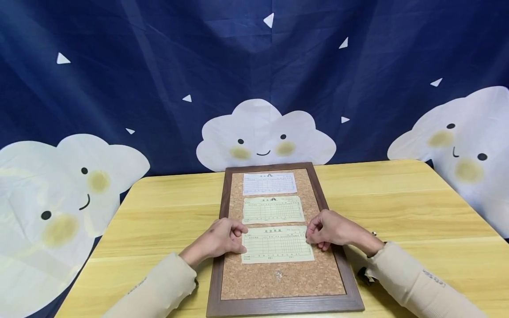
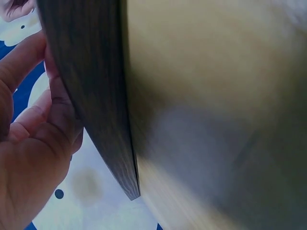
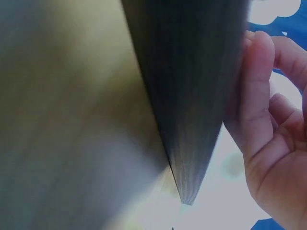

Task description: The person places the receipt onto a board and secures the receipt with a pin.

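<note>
A framed cork board (image 1: 238, 282) lies on the table. The lowest of three printed paper forms (image 1: 278, 245) on it is pale green, and both hands are at its side edges. The left hand (image 1: 218, 238) pinches its left edge between thumb and fingers. At the upper right edge, the right hand (image 1: 328, 227) pinches the paper between thumb and index finger, other fingers curled. In the wrist views the brown frame (image 2: 91, 72) hides the paper from below, with the left fingers (image 2: 60, 115) and right fingers (image 3: 256, 91) beyond the frame's edge.
Above on the cork are another pale green form (image 1: 274, 211) and a whitish form (image 1: 270, 184), each with a small dark mark at its top. A small clear, shiny cluster (image 1: 278, 274) sits below the lowest form. The wooden table (image 1: 171, 207) meets a blue cloud-print curtain (image 1: 246, 57).
</note>
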Available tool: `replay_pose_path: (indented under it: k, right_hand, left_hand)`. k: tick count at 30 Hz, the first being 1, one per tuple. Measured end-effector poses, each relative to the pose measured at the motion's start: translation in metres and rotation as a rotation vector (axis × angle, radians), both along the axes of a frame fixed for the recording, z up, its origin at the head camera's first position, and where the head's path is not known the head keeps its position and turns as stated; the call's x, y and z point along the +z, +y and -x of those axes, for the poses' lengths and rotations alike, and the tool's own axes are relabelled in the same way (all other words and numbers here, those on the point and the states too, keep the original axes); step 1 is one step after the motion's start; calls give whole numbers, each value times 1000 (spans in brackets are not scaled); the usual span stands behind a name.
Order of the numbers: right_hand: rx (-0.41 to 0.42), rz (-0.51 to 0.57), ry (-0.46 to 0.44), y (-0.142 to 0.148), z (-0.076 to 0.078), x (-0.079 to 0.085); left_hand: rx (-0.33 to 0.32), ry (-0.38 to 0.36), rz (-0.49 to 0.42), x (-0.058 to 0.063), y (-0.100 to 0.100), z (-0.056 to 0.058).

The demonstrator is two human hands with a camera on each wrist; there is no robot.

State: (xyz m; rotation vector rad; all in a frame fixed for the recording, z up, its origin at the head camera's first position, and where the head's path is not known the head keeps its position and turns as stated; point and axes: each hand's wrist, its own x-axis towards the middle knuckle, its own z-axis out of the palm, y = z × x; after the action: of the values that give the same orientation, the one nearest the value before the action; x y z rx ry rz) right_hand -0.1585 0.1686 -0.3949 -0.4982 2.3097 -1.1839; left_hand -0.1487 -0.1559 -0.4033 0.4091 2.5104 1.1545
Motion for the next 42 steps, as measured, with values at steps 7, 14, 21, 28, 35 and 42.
replay_pose_path:
  k: [7,14,21,28,35,42]
  right_hand:
    - [13,41,-2,5,1,3]
    - [1,59,7,13,1,5]
    - [-5,78,27,21,2,9]
    - [-13,69,50,28,3,7]
    - [-23,65,68,37,1,9]
    - [-30,90,71,47,0,11]
  left_hand:
    - [-3,1,-11,-1,-1,-1]
    - [-8,13,-16,-1,-2,0]
    - [-15,16,-4,0,-2,0]
    - [-18,18,-5,0,-2,-1]
    - [-18,16,-8,0,-1,-2]
    - [-19,21,-12,0,-2,-2]
